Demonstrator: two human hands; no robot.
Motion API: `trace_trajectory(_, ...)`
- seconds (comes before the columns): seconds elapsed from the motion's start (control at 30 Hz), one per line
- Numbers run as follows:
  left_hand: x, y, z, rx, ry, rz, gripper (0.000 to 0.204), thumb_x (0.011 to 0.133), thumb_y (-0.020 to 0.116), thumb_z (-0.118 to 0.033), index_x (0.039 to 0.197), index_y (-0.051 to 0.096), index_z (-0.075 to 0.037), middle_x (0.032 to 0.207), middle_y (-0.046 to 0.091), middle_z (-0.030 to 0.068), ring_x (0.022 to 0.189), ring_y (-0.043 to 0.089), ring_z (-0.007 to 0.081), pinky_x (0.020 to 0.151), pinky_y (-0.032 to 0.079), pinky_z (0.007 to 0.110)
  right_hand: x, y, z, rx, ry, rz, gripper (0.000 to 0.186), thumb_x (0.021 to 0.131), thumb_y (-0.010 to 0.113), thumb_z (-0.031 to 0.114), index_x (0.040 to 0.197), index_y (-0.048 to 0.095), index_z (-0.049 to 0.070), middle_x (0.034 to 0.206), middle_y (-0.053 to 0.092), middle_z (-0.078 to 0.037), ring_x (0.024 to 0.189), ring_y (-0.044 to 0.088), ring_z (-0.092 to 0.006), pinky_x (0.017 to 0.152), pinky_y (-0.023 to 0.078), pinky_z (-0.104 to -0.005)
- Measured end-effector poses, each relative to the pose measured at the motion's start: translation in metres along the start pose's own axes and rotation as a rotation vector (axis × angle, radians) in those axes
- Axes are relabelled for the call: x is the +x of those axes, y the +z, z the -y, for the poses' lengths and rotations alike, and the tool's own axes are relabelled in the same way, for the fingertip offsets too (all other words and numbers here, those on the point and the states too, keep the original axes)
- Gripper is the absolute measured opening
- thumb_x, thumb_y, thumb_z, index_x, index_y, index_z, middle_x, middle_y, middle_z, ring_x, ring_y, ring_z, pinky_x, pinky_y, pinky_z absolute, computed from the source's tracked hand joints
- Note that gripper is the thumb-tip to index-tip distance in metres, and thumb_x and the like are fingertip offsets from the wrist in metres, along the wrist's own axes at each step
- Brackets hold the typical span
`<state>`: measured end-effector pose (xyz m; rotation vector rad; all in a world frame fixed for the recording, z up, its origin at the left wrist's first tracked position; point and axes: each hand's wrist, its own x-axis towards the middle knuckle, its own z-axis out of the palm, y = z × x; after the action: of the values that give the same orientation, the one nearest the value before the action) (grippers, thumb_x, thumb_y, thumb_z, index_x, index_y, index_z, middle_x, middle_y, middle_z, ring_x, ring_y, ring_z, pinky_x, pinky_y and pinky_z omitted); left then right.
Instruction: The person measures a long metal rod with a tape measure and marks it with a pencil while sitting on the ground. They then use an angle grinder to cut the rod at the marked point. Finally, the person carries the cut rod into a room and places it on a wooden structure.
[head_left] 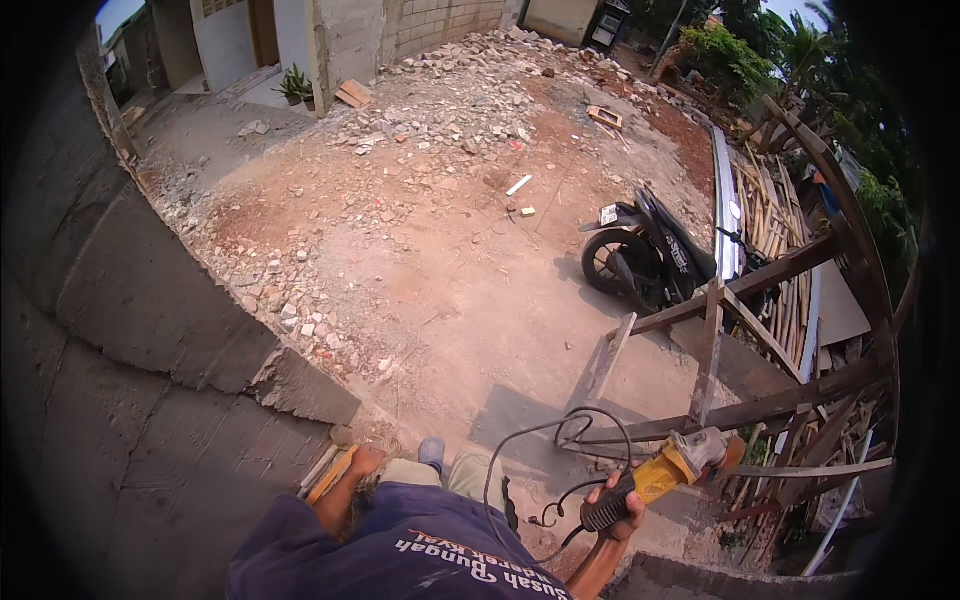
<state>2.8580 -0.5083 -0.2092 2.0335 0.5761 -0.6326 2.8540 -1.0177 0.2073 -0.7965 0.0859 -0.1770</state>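
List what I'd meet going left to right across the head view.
Rough grey masonry wall → the person's left hand → bluish-grey shoe → yellow angle grinder with grey metal head → pale bamboo poles.

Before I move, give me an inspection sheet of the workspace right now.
Surface: dusty bare ground.
Things at hand: yellow angle grinder; yellow-edged strip beside the wall.
Clutter: rubble at left and far side; bamboo poles piled at right.
Hands: right hand grips the grinder; left hand is at the strip, grip unclear.
Cables: black cable loops near the grinder.
Surroundings: grey wall at left; motorcycle and wooden frame at right.
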Motion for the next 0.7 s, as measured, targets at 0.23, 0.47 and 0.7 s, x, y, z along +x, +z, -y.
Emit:
trace_trajectory(0.23, 0.139, -0.042, -0.145, -0.151, 0.174, -0.285, 0.030, 0.089, 0.075, -0.032, 0.105, 0.079, -0.008, 0.105, 0.076, 0.0156, 0.100, 0.073, 0.0287, 0.086, 0.057, 0.039, 0.226, 0.031, -0.048, -0.236, -0.111, 0.089, 0.067, 0.088, 0.068, 0.024, 0.142, 0.035, 0.001, 0.095, 0.057, -0.015, 0.062, 0.066, -0.0280, 0.051, 0.056, -0.0343)
trace_trajectory(0.47, 0.304, -0.023, -0.145, -0.195, 0.018, -0.468, 0.027, 0.088, 0.074, -0.035, 0.103, 0.081, -0.014, 0.104, 0.077, 0.0122, 0.101, 0.073, 0.0267, 0.090, 0.057, 0.040, 0.469, 0.026, -0.165, -0.350, -0.025, 0.048, 0.064, 0.087, 0.069, 0.024, 0.139, 0.038, 0.000, 0.094, 0.057, -0.015, 0.060, 0.065, -0.0272, 0.050, 0.056, -0.0350)
trace_trajectory(0.7, 0.441, -0.034, -0.198, -0.221, -0.072, -0.446, 0.029, 0.084, 0.075, -0.040, 0.102, 0.081, -0.017, 0.101, 0.078, 0.0107, 0.096, 0.075, 0.0273, 0.087, 0.059, 0.039, 0.717, 0.044, -0.233, -0.374, 0.036, 0.005, 0.062, 0.087, 0.070, 0.023, 0.135, 0.040, 0.000, 0.092, 0.058, -0.014, 0.058, 0.064, -0.0264, 0.050, 0.056, -0.0357)
